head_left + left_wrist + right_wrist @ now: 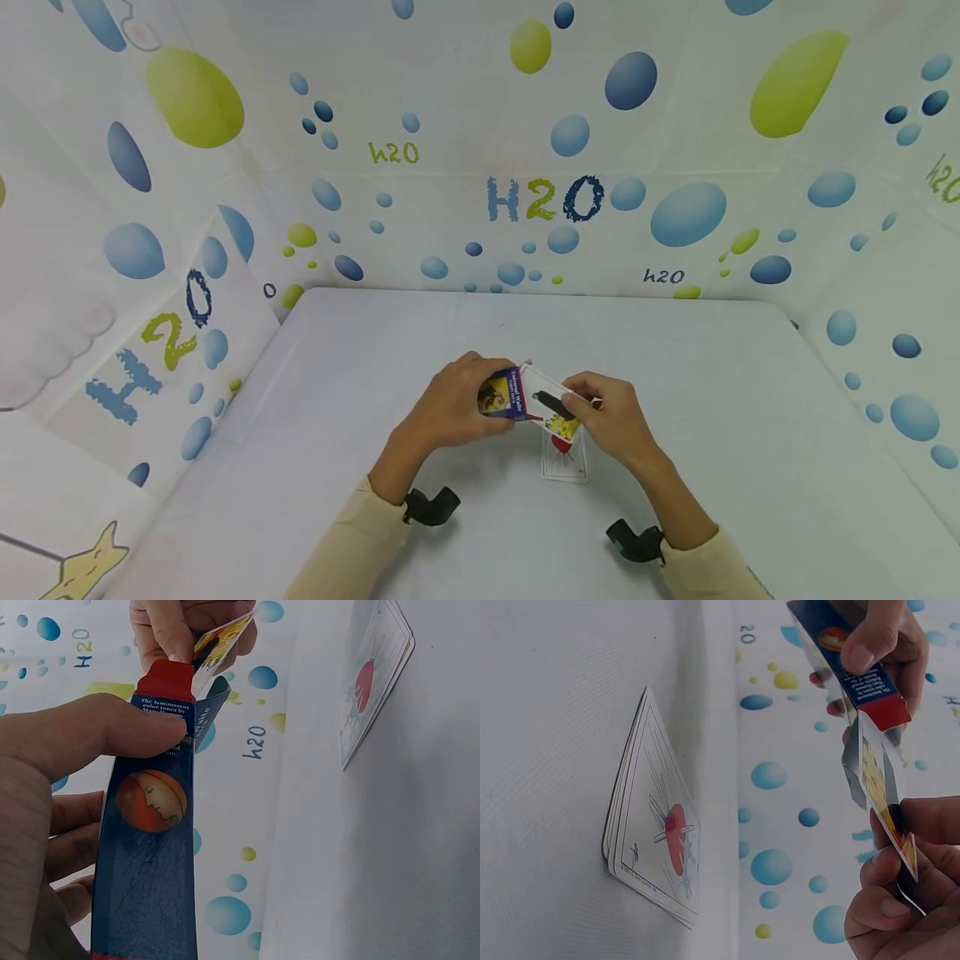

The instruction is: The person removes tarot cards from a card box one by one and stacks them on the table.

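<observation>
My left hand [453,404] grips a dark blue card box [150,862] printed "Universal Waite", its thumb lying across the narrow side. A red tab [166,679] stands up at the box's open end, which faces my right hand [617,417]. Between thumb and fingers the right hand pinches a yellow illustrated card [875,776] at that end; the card's other end meets the box mouth. A white piece with a black strip [553,406] shows beside it in the head view. Below the hands, a small stack of cards [641,817] with a red figure on top lies on the table.
A white cloth covers the table [390,333]. Behind it hangs a white curtain [450,75] with blue and green spots and "H2O" lettering, and more of it lines both sides. Black cameras [432,507] are strapped to both wrists.
</observation>
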Action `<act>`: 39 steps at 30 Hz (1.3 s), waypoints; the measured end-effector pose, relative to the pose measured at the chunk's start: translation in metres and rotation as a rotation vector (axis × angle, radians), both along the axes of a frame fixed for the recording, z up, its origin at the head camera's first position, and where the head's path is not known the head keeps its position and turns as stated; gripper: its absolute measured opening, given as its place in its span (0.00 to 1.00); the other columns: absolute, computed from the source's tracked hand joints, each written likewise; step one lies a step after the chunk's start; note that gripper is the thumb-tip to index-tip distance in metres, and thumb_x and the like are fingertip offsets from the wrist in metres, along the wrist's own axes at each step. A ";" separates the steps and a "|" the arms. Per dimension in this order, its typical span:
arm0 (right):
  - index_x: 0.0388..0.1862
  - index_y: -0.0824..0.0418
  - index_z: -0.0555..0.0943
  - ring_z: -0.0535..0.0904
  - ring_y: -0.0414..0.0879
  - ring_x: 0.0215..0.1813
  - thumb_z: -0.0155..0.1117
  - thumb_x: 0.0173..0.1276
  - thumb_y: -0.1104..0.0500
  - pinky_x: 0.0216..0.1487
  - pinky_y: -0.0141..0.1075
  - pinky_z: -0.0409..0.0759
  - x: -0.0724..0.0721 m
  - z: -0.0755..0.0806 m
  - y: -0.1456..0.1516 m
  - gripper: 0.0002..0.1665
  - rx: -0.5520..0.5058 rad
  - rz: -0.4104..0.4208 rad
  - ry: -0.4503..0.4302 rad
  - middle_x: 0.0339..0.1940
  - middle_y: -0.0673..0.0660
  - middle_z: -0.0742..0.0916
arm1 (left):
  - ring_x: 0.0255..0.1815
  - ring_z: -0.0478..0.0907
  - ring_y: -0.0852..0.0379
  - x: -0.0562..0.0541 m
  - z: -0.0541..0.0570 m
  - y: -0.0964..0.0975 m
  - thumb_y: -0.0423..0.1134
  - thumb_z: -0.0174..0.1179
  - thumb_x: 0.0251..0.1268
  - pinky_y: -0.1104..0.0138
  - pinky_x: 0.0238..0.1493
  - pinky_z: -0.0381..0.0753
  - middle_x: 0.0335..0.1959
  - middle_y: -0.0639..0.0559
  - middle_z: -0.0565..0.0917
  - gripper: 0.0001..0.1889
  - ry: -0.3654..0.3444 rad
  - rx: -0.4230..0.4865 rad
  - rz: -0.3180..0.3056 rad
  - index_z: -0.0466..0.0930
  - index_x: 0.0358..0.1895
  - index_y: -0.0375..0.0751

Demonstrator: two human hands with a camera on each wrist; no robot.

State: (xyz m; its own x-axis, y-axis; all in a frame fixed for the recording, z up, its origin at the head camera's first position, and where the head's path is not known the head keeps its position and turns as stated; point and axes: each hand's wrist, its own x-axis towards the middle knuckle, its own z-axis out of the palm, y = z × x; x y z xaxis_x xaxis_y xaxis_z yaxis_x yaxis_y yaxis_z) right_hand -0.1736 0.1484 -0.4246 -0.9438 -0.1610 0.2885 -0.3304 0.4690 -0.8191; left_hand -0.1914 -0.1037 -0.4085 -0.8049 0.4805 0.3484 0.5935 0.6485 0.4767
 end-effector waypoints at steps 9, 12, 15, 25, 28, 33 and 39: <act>0.44 0.62 0.88 0.81 0.47 0.29 0.63 0.70 0.65 0.34 0.36 0.83 0.000 0.000 0.001 0.09 0.012 -0.006 0.006 0.27 0.51 0.87 | 0.44 0.74 0.59 0.001 0.000 0.001 0.48 0.80 0.45 0.65 0.46 0.79 0.47 0.54 0.82 0.37 -0.005 0.001 -0.007 0.80 0.64 0.48; 0.44 0.62 0.88 0.81 0.47 0.30 0.63 0.70 0.65 0.34 0.36 0.83 0.000 0.000 0.001 0.09 0.009 -0.004 0.000 0.27 0.50 0.87 | 0.45 0.74 0.59 0.001 -0.001 0.002 0.48 0.80 0.45 0.65 0.46 0.79 0.47 0.54 0.82 0.37 -0.004 -0.003 -0.011 0.79 0.64 0.48; 0.44 0.63 0.87 0.80 0.47 0.31 0.63 0.69 0.66 0.34 0.36 0.82 0.000 0.000 0.001 0.08 0.011 0.005 0.000 0.27 0.51 0.87 | 0.45 0.74 0.60 0.001 -0.002 0.004 0.48 0.80 0.46 0.65 0.47 0.79 0.48 0.54 0.82 0.37 -0.005 -0.016 -0.022 0.79 0.65 0.48; 0.41 0.62 0.88 0.77 0.46 0.30 0.64 0.68 0.67 0.33 0.34 0.78 0.000 -0.003 0.002 0.07 0.015 0.035 0.031 0.25 0.49 0.85 | 0.46 0.75 0.60 0.003 -0.005 0.010 0.49 0.78 0.48 0.65 0.46 0.79 0.50 0.54 0.83 0.37 -0.017 -0.039 -0.064 0.78 0.65 0.47; 0.40 0.60 0.88 0.77 0.46 0.30 0.65 0.67 0.67 0.34 0.34 0.78 -0.001 -0.003 0.002 0.07 0.025 0.035 0.043 0.25 0.48 0.85 | 0.47 0.75 0.60 0.003 -0.007 0.012 0.50 0.78 0.48 0.65 0.47 0.79 0.51 0.54 0.83 0.37 -0.017 -0.056 -0.068 0.78 0.65 0.48; 0.39 0.60 0.88 0.77 0.46 0.30 0.66 0.67 0.67 0.34 0.34 0.78 -0.001 -0.003 0.002 0.07 0.042 0.040 0.055 0.24 0.48 0.85 | 0.47 0.75 0.60 0.003 -0.007 0.013 0.50 0.78 0.48 0.65 0.47 0.79 0.51 0.55 0.83 0.37 -0.021 -0.068 -0.068 0.78 0.65 0.48; 0.39 0.60 0.88 0.77 0.44 0.29 0.67 0.66 0.67 0.34 0.34 0.77 -0.001 -0.003 0.003 0.06 0.040 0.044 0.059 0.24 0.47 0.85 | 0.46 0.75 0.60 0.003 -0.006 0.011 0.50 0.78 0.48 0.65 0.47 0.80 0.50 0.54 0.83 0.37 -0.016 -0.055 -0.064 0.78 0.65 0.49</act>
